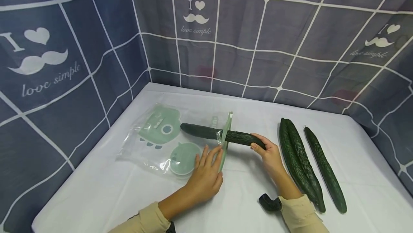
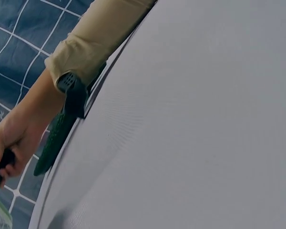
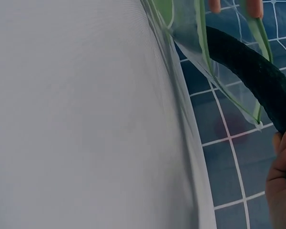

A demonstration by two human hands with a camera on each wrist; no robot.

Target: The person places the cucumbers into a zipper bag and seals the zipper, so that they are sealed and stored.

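Observation:
In the head view, a dark green cucumber [image 1: 240, 137] lies partly inside a clear zip bag [image 1: 129, 143] with green cartoon prints. Its far end is within the bag and its near end sticks out past the green-edged mouth. My right hand [image 1: 269, 156] grips that outer end between thumb and fingers. My left hand [image 1: 204, 179] rests at the lower side of the mouth, fingers spread and fairly straight against the plastic. In the right wrist view, the bag's green lips [image 3: 203, 38] stand apart around the cucumber [image 3: 248, 71], with two fingertips above.
On the right, two cucumbers [image 1: 295, 154] lie side by side, touching, with a third cucumber [image 1: 326, 168] just beyond. White cloth covers the table [image 1: 96, 190]. Checked curtains [image 1: 238, 39] stand along the back and both sides. A black strap [image 1: 269, 203] juts from the right cuff.

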